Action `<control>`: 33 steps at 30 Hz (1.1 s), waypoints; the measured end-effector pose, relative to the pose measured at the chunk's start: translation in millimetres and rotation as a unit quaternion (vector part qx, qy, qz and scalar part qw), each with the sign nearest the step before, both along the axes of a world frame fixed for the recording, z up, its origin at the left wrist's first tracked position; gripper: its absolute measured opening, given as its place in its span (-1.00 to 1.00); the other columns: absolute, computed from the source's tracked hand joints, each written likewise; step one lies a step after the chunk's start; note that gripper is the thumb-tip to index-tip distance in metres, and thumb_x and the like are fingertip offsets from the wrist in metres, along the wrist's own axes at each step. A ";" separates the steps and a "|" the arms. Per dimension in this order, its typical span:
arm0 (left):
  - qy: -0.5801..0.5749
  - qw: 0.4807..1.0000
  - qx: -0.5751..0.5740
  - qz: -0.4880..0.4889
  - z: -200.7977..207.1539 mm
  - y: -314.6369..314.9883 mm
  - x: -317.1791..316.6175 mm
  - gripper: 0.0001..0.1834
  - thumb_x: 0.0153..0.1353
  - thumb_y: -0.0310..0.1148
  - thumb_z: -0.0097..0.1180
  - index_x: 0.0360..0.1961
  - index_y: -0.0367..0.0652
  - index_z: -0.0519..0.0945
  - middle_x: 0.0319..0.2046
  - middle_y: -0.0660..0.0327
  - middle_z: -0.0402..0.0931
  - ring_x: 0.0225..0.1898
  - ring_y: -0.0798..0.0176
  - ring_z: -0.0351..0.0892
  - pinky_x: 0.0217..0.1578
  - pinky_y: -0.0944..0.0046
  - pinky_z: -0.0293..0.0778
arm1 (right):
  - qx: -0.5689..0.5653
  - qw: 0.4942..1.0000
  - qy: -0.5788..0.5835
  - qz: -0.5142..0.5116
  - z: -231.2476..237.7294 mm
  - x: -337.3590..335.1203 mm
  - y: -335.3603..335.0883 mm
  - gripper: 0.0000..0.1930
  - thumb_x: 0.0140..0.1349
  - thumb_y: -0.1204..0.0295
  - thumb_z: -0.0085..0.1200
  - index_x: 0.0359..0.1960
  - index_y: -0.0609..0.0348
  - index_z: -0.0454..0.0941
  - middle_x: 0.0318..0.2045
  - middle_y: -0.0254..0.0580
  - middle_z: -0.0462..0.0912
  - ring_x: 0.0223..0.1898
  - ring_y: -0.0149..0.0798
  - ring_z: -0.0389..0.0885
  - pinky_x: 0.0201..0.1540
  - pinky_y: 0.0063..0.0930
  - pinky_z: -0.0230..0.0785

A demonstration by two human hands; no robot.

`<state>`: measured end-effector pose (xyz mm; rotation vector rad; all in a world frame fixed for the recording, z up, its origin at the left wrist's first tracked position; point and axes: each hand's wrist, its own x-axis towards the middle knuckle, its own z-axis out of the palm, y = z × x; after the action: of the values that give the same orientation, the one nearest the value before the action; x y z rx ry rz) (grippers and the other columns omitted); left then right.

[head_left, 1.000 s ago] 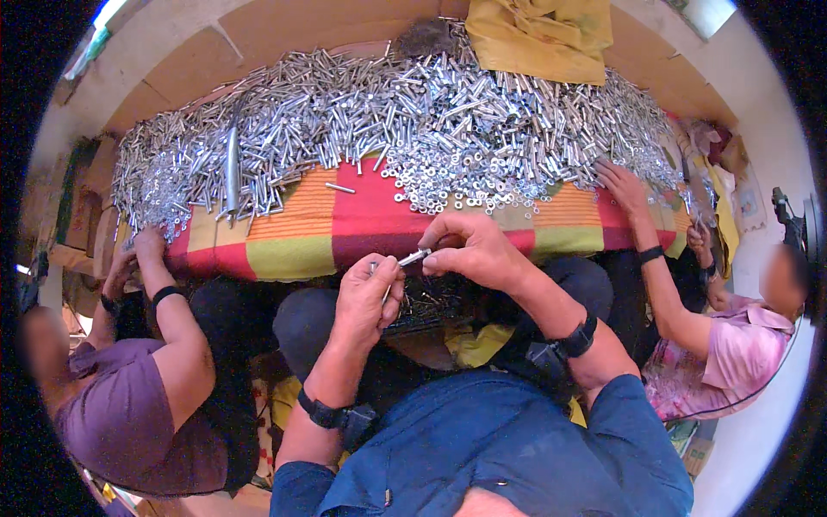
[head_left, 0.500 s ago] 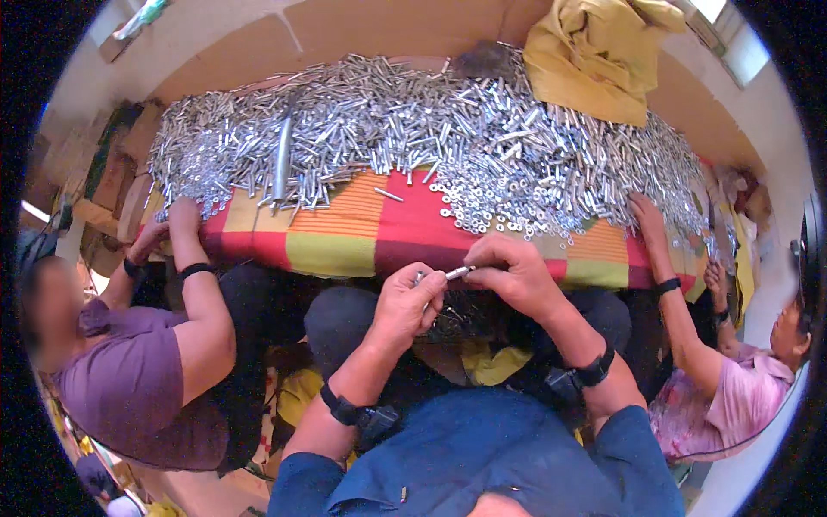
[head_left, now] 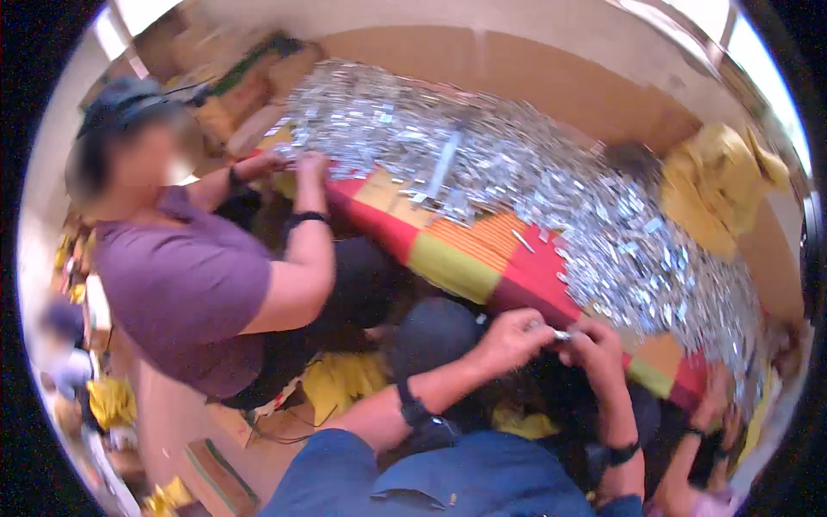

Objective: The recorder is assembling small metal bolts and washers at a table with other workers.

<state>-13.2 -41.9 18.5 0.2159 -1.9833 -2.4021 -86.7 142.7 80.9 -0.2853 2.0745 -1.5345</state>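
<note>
My left hand [head_left: 519, 338] is closed on one end of a short, shiny metal bolt [head_left: 562, 334]. Pinching its other end are the fingers of my right hand [head_left: 594, 349]. Both hands are above the near edge of a checked red, green and orange cloth [head_left: 452, 265]. Beyond them spreads a big heap of silvery metal bolts and small hardware [head_left: 525, 164], smeared by motion. A larger metal tube [head_left: 444, 165] lies on the heap, and one loose bolt [head_left: 523, 242] rests apart on the cloth.
On the left, a co-worker in a purple shirt [head_left: 181, 258] has both hands at the heap's end. Another co-worker's arm [head_left: 689, 448] reaches in at lower right. A yellow cloth [head_left: 715, 185] lies at the far right; yellow bags [head_left: 345, 383] and a cardboard box [head_left: 220, 478] are below.
My view has swung left, so the table looks slanted and the left co-worker shows more fully. Both my hands still hold the bolt between them, now closer together.
</note>
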 end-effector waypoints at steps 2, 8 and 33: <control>-0.013 0.999 -0.011 -0.038 11.2 -0.8 -0.8 -0.68 0.33 -0.13 0.18 -0.45 -0.14 0.56 -0.59 0.41 0.43 -0.57 0.49 0.36 -0.59 0.33 0.30 | 0.017 0.999 0.032 -0.016 -6.2 3.9 5.4 -0.76 0.31 0.29 0.09 -0.36 0.24 0.60 -0.58 -0.27 0.61 -0.61 -0.42 0.53 -0.55 -0.55 0.26; 0.010 1.000 0.010 -0.026 1.7 1.9 1.8 -0.66 0.29 -0.16 0.18 -0.51 -0.16 0.49 -0.64 0.36 0.39 -0.55 0.45 0.37 -0.53 0.28 0.32 | 0.009 0.998 0.046 -0.042 -19.0 6.6 2.8 -0.72 0.37 0.23 0.06 -0.40 0.18 0.55 -0.63 -0.38 0.50 -0.67 -0.48 0.44 -0.62 -0.56 0.20; -0.073 0.997 0.004 -0.013 -16.1 -4.0 7.3 -0.68 0.37 -0.08 0.14 -0.43 -0.05 0.52 -0.63 0.38 0.42 -0.72 0.47 0.29 -0.73 0.37 0.17 | -0.033 0.999 -0.011 0.002 -41.8 -7.3 -1.0 -0.69 0.36 0.22 0.09 -0.40 0.23 0.55 -0.60 -0.26 0.53 -0.66 -0.36 0.53 -0.60 -0.46 0.38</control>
<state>-5.8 -45.9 2.4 0.3801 -2.0482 -2.4767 -94.0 141.7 39.2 -0.2951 2.0087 -1.5980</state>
